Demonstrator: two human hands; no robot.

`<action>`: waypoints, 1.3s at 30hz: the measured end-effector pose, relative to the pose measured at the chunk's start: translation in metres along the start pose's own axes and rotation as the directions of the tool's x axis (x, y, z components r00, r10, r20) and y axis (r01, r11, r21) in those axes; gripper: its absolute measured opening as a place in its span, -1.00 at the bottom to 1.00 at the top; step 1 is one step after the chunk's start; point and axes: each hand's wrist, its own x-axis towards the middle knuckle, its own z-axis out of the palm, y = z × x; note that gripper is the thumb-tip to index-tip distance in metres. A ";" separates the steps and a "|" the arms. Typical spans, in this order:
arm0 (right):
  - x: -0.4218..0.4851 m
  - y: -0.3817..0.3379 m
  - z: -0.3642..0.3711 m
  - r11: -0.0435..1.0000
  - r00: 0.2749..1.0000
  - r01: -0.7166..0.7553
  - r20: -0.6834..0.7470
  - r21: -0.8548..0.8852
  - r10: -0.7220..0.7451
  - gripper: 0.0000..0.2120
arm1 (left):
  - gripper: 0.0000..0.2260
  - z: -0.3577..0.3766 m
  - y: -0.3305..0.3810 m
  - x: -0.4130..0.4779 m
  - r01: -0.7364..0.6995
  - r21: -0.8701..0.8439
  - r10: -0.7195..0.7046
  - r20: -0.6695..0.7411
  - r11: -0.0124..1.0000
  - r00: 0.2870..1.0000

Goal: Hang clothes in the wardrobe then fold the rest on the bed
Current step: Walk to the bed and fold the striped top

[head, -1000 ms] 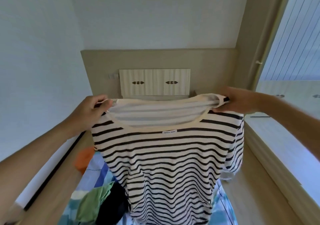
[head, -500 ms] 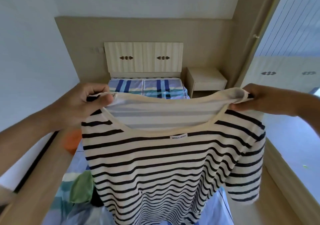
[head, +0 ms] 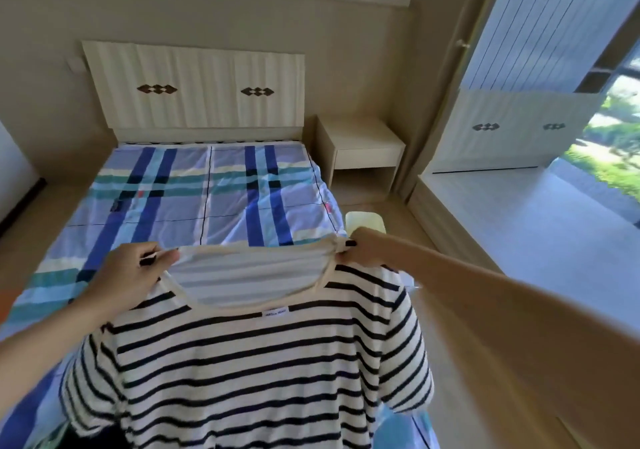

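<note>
A cream T-shirt with black stripes point(head: 249, 372) hangs spread out in front of me, over the near end of the bed point(head: 194, 199). My left hand point(head: 135, 275) pinches its left shoulder at the neckline. My right hand point(head: 363, 246) pinches the right shoulder. The shirt's lower part runs out of the frame at the bottom. The bed has a blue, teal and white checked sheet. A white wardrobe point(head: 519, 126) stands at the far right.
A cream headboard point(head: 194, 85) backs the bed, with a bedside table point(head: 360, 151) to its right. A pale stool point(head: 365, 222) stands by the bed's right edge. Dark clothes point(head: 79, 438) lie at the bottom left. An orange item point(head: 5, 306) shows at the left edge.
My view has tipped down from the wall to the bed. The shirt has come lower and closer to the mattress, still held by both shoulders.
</note>
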 end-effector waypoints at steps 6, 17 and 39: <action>0.149 0.040 0.126 0.995 0.888 -0.001 -0.457 0.103 0.048 -0.34 | -0.51 0.156 -0.124 0.075 0.290 0.251 -0.194 -0.346 0.924 0.918; 0.134 0.222 0.435 0.993 1.000 -0.026 -0.003 -0.117 0.026 -0.32 | -0.33 0.464 -0.179 -0.134 -0.116 0.465 -0.147 0.492 0.878 0.858; 0.261 0.304 0.366 0.634 0.795 -0.228 -0.234 0.739 0.559 -0.78 | -0.24 0.571 -0.238 -0.128 -0.095 0.608 -0.095 0.274 0.789 0.957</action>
